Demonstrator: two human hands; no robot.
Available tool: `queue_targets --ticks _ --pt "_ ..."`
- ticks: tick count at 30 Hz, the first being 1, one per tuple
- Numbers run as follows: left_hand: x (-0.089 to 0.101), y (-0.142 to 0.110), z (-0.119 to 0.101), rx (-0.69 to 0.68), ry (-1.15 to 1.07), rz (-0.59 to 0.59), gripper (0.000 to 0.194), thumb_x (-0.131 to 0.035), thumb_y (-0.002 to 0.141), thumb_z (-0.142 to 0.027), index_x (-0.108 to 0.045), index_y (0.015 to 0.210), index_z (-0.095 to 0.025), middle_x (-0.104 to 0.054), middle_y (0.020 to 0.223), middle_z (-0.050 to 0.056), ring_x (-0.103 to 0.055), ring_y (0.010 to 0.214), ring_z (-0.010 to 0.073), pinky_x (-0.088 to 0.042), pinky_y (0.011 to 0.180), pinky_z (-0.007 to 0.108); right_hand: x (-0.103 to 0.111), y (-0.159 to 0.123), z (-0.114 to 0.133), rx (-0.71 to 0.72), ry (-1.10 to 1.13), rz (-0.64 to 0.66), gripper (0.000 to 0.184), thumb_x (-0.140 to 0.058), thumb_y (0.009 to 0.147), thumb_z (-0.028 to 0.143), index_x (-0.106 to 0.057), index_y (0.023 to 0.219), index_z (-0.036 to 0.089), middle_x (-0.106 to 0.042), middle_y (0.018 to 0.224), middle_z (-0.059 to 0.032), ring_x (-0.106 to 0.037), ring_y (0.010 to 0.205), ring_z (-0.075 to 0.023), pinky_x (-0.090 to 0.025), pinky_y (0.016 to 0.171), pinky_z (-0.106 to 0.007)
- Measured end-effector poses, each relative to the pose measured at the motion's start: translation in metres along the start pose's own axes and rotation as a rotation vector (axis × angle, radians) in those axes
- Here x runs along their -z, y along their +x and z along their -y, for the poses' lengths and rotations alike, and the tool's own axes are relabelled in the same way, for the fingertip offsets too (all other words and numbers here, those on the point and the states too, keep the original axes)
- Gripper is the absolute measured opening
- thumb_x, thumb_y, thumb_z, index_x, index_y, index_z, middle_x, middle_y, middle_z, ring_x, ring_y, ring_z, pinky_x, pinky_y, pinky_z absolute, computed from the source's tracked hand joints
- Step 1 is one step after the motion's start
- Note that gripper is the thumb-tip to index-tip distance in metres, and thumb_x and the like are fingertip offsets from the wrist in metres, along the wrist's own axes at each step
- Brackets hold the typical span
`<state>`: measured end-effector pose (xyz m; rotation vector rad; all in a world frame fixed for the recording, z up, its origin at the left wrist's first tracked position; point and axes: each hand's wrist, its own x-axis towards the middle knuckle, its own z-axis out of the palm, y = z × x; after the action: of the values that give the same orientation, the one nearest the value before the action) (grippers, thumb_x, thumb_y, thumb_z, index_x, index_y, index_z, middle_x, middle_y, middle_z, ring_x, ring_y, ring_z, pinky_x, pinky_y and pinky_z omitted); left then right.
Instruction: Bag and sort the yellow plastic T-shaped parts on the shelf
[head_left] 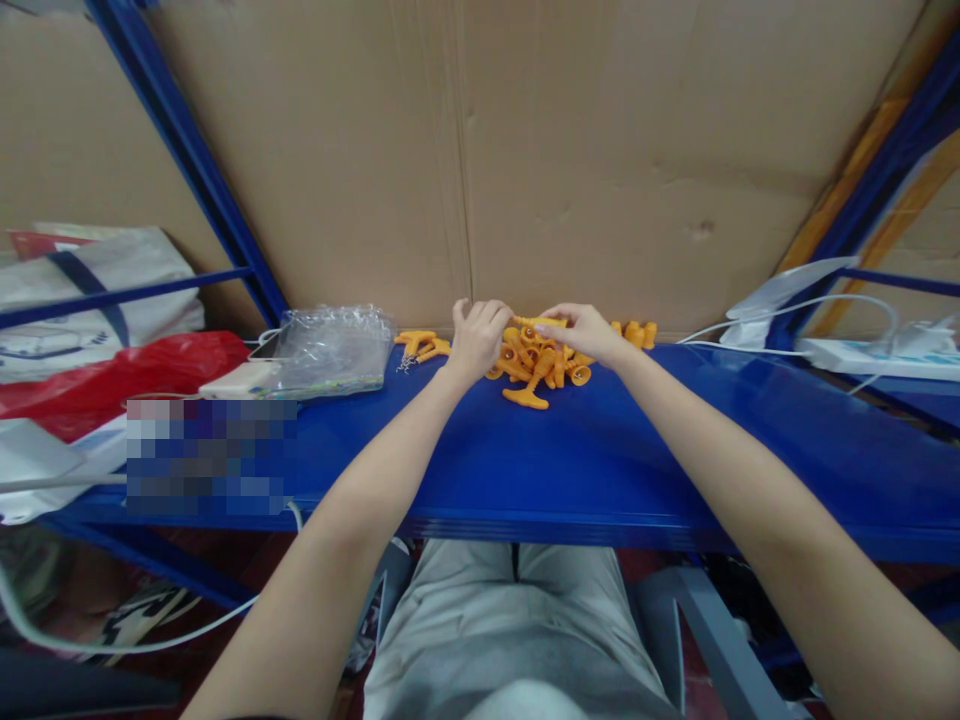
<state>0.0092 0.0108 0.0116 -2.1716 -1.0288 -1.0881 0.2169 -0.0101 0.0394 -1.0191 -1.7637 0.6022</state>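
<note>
Above a pile of orange plastic parts (pixel 529 362), a slim orange plastic piece (pixel 541 323) is held level between my hands. My right hand (pixel 583 330) is closed around its right end, thumb and fingers pinching it. My left hand (pixel 480 336) is closed with its fingertips at the piece's left end; some of its fingers are hidden from view. One T-shaped orange handle (pixel 526 398) lies at the front of the pile. Left of my left hand are a few orange T-handles with metal spirals (pixel 417 346), like corkscrews. Several short orange pieces (pixel 637 333) stand behind my right wrist.
The blue shelf top (pixel 555 470) runs up to a cardboard wall (pixel 570 150). Clear plastic packaging (pixel 330 345) lies at left, with a red bag (pixel 172 368) beyond it. A white power strip (pixel 885 358) and cables are at right. Blue uprights (pixel 187 150) frame the shelf.
</note>
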Motion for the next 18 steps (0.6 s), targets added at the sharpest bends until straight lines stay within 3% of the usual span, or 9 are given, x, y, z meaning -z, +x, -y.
queue_targets --ticks 4,9,13,18 --pt "-0.003 0.000 0.000 -0.034 -0.018 -0.019 0.036 -0.037 0.093 -0.006 -0.068 0.105 -0.022 -0.072 0.116 0.011 -0.063 0.114 0.0257 -0.026 0.118 0.061 0.000 -0.002 0.006 -0.099 0.022 0.064 0.027 -0.083 0.075 0.041 -0.072 0.074 0.016 -0.067 0.065 -0.0011 -0.055 0.058 -0.0112 -0.042 0.053 -0.023" --pt "-0.003 0.001 -0.007 -0.069 -0.020 -0.071 0.031 -0.040 0.099 -0.014 -0.066 0.112 -0.024 -0.070 0.125 0.011 -0.056 0.130 0.0260 -0.019 0.122 0.060 -0.003 -0.004 0.014 -0.237 0.281 0.073 0.025 -0.080 0.082 0.035 -0.071 0.072 0.015 -0.065 0.066 -0.0021 -0.048 0.053 -0.0075 -0.034 0.047 -0.021" --pt "-0.004 0.002 -0.009 -0.123 -0.017 -0.040 0.034 -0.038 0.101 -0.016 -0.064 0.123 -0.021 -0.067 0.133 0.014 -0.056 0.132 0.0253 -0.027 0.119 0.055 -0.003 -0.004 0.016 -0.266 0.433 0.125 0.030 -0.081 0.082 0.039 -0.068 0.071 0.014 -0.066 0.069 -0.0035 -0.042 0.051 -0.0062 -0.029 0.044 -0.021" --pt "-0.002 0.003 -0.006 -0.151 -0.035 0.019 0.039 -0.035 0.101 -0.014 -0.061 0.131 -0.018 -0.068 0.132 0.017 -0.060 0.125 0.0259 -0.036 0.110 0.050 -0.001 -0.004 0.015 -0.251 0.424 0.163 0.035 -0.085 0.077 0.045 -0.068 0.071 0.015 -0.064 0.066 -0.0014 -0.041 0.049 -0.0049 -0.028 0.044 -0.021"
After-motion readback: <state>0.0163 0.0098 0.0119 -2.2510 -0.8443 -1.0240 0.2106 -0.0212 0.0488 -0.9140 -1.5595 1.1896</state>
